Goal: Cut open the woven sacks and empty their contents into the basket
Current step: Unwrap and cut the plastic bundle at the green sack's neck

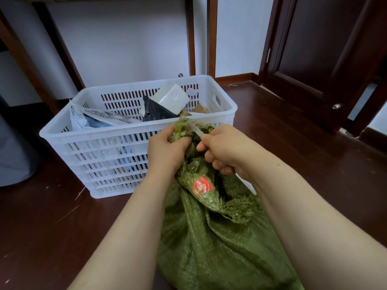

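Soft, even indoor light, fairly bright, bluish cast on white wall (125, 38). Faint sheen on dark floor (293, 147). Weak shadow left of basket (136, 130). Wide-angle bend: door (314, 49) leans at edge. Slight smear on sack (209, 248) top, rest sharp.

The left hand (167, 148) grips the bunched neck of the green woven sack (209, 248). Just right of it, the right hand (225, 148) holds a knife (196, 129), its pale blade against the bunch above the left hand. Beyond both hands stands the white basket (125, 131), holding a white box (171, 97) and a black packet (156, 110).
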Action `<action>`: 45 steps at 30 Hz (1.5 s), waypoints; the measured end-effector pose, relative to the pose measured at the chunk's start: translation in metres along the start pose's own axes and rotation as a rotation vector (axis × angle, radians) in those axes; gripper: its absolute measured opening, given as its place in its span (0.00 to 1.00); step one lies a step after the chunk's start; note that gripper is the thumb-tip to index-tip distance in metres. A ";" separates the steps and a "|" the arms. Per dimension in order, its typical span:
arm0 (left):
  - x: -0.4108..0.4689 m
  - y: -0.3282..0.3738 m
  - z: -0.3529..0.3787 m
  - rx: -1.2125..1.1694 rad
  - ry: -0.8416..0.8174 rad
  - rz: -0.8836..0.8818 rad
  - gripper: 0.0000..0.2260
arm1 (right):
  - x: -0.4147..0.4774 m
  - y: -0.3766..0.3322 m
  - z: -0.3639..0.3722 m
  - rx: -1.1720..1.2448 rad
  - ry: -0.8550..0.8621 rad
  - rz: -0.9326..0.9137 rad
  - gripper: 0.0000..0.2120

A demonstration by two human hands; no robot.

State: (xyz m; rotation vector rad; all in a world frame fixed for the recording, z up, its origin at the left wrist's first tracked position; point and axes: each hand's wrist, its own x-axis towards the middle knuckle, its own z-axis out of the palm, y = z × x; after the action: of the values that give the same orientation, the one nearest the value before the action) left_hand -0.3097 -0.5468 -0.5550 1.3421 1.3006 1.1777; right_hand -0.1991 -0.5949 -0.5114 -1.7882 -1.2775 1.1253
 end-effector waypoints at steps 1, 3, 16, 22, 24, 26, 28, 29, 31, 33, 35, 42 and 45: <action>0.000 -0.001 0.001 0.009 0.008 0.010 0.14 | 0.003 0.002 0.003 -0.048 0.044 -0.031 0.13; 0.000 -0.003 0.003 0.064 0.011 0.046 0.09 | 0.009 0.006 0.008 -0.117 0.138 -0.102 0.13; 0.006 0.004 0.003 0.337 0.042 0.171 0.06 | 0.010 -0.012 -0.015 -0.125 0.465 -0.234 0.12; 0.006 -0.009 -0.024 0.297 0.118 0.028 0.08 | 0.003 -0.012 -0.066 0.311 0.530 -0.201 0.15; 0.002 0.005 -0.011 0.207 0.038 0.046 0.06 | 0.004 0.001 -0.044 0.170 0.371 -0.205 0.13; -0.005 0.016 0.002 0.093 -0.071 0.016 0.06 | 0.005 0.007 -0.027 0.004 0.328 -0.279 0.15; -0.008 0.021 0.005 -0.022 -0.143 -0.047 0.06 | 0.011 0.012 -0.024 -0.091 0.358 -0.287 0.13; -0.009 0.023 0.003 -0.068 -0.148 -0.071 0.06 | 0.013 0.013 -0.024 -0.086 0.355 -0.273 0.11; -0.007 0.021 -0.001 -0.093 -0.116 -0.036 0.06 | 0.016 0.018 -0.024 -0.054 0.357 -0.254 0.08; -0.006 0.016 -0.004 -0.048 -0.099 0.040 0.18 | 0.015 0.019 -0.019 -0.033 0.372 -0.279 0.07; -0.005 0.013 -0.006 -0.041 -0.101 0.113 0.21 | 0.015 0.015 -0.014 0.006 0.389 -0.305 0.12; 0.014 0.001 -0.018 -0.056 0.311 0.179 0.17 | 0.017 0.018 -0.010 -0.032 0.357 -0.308 0.10; 0.018 -0.004 -0.019 -0.275 0.363 0.046 0.16 | 0.015 0.018 -0.014 0.021 0.314 -0.285 0.13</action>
State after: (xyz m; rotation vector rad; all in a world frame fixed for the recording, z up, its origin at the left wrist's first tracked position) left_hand -0.3294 -0.5289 -0.5549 0.9929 1.3011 1.6229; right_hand -0.1768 -0.5864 -0.5249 -1.6265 -1.2723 0.6690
